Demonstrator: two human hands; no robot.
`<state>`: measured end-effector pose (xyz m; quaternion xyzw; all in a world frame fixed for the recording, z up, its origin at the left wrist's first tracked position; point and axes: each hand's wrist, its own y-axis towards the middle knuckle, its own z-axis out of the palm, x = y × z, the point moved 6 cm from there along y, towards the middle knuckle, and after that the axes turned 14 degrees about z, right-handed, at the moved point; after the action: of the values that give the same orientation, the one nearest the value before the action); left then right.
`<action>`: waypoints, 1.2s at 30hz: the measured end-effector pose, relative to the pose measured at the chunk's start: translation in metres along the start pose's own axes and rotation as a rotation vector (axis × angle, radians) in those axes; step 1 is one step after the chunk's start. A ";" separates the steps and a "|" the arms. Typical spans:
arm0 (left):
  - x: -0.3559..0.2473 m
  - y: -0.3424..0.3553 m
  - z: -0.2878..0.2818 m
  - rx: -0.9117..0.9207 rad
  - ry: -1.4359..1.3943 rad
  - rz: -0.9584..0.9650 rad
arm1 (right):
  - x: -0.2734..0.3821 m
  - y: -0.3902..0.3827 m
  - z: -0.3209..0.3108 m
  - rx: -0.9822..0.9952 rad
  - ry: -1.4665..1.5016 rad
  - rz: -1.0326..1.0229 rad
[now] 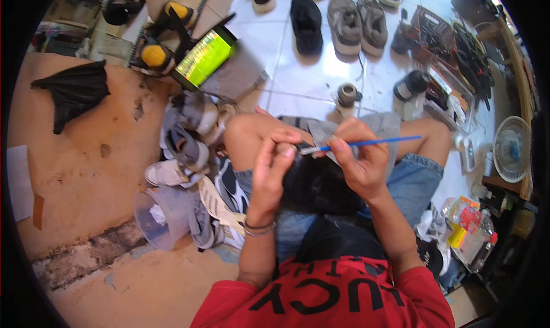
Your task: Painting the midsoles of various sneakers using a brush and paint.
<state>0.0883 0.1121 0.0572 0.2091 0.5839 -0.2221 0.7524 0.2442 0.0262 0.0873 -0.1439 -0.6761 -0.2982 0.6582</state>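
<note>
My right hand (364, 156) pinches a slim paintbrush (389, 140) with a blue handle. The brush lies nearly level, its metal collar and tip pointing left at my left hand (276, 161). The left fingers are curled and pressed together right by the brush tip; what they grip, if anything, is too small to make out. Below both hands a black, soft-looking thing (318, 184) rests on my lap, partly hidden and of unclear kind. A grey cloth (382, 127) is draped over my right thigh.
Ahead on the tiles stand a black shoe (306, 24), grey sneakers (345, 27) and a small bottle (346, 96). Several shoes (189, 144) and a clear bucket (160, 219) lie at left. A dark bottle (412, 85), tool basket (429, 27) and white fan (511, 149) are at right.
</note>
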 end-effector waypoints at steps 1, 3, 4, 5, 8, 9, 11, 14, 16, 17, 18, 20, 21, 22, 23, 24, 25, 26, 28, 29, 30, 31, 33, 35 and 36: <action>-0.003 -0.001 0.003 -0.005 0.050 -0.007 | 0.002 0.002 -0.002 -0.004 -0.005 -0.029; -0.001 0.002 0.004 0.006 0.079 0.006 | -0.002 0.002 -0.006 -0.008 -0.034 0.001; -0.001 -0.005 0.001 0.000 0.063 0.014 | 0.001 0.001 -0.002 0.004 -0.042 0.001; -0.001 -0.014 -0.002 -0.012 0.046 -0.005 | 0.003 0.000 0.002 0.027 -0.048 -0.002; 0.017 -0.005 0.011 0.180 0.099 0.228 | -0.005 -0.015 -0.022 -0.005 -0.111 0.030; 0.023 0.003 0.021 0.228 0.049 0.173 | -0.009 -0.023 -0.035 -0.056 -0.113 0.100; 0.032 -0.004 0.021 0.233 0.009 0.038 | -0.009 -0.024 -0.020 -0.063 -0.059 0.073; 0.022 -0.042 0.002 0.055 0.071 0.100 | -0.019 -0.019 0.019 0.220 -0.005 -0.045; 0.016 -0.033 -0.014 -0.028 -0.108 0.027 | -0.009 -0.016 -0.001 0.112 -0.107 -0.061; 0.016 -0.022 -0.012 0.067 -0.002 0.060 | -0.001 -0.024 0.002 0.059 -0.176 -0.054; 0.019 -0.006 -0.008 0.151 0.102 0.093 | 0.011 -0.024 0.000 0.051 -0.119 -0.007; 0.023 -0.009 0.000 0.111 0.100 0.038 | 0.003 -0.028 -0.004 0.028 -0.147 0.014; 0.015 -0.008 -0.001 0.082 0.050 0.061 | 0.000 -0.030 -0.005 0.034 -0.154 0.044; 0.012 -0.011 0.000 0.053 -0.001 0.079 | 0.003 -0.032 -0.004 0.046 -0.132 0.017; 0.012 -0.012 0.000 0.052 -0.023 0.068 | 0.006 -0.028 0.002 0.049 -0.105 -0.017; 0.011 -0.007 -0.001 0.050 0.027 0.090 | 0.011 -0.025 0.005 0.045 -0.120 -0.074; 0.012 -0.002 -0.002 0.047 0.075 0.104 | 0.015 -0.024 0.007 0.044 -0.139 -0.123; 0.008 -0.003 0.002 0.032 0.095 0.052 | 0.017 -0.028 0.006 0.024 -0.147 -0.125; -0.005 -0.005 0.004 -0.005 0.088 0.049 | 0.022 -0.022 0.008 0.110 -0.103 -0.099; -0.006 -0.005 0.000 -0.014 0.070 0.065 | 0.023 -0.023 0.013 0.126 -0.074 -0.140; -0.005 -0.004 -0.002 -0.029 0.022 0.038 | 0.020 -0.022 0.013 0.114 -0.087 -0.110; -0.003 -0.003 -0.002 -0.008 0.035 0.054 | 0.020 -0.024 0.013 0.096 -0.131 -0.121; 0.003 0.000 0.001 0.019 0.047 0.067 | 0.017 -0.022 0.009 0.074 -0.177 -0.129; 0.005 -0.002 0.005 0.005 0.007 0.079 | 0.009 -0.019 0.000 0.000 -0.100 -0.039; 0.007 -0.003 0.006 0.010 0.007 0.071 | 0.006 -0.018 -0.002 -0.007 -0.101 -0.032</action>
<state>0.0929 0.1058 0.0517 0.2341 0.5777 -0.1975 0.7566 0.2346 0.0099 0.0896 -0.1502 -0.7096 -0.3035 0.6179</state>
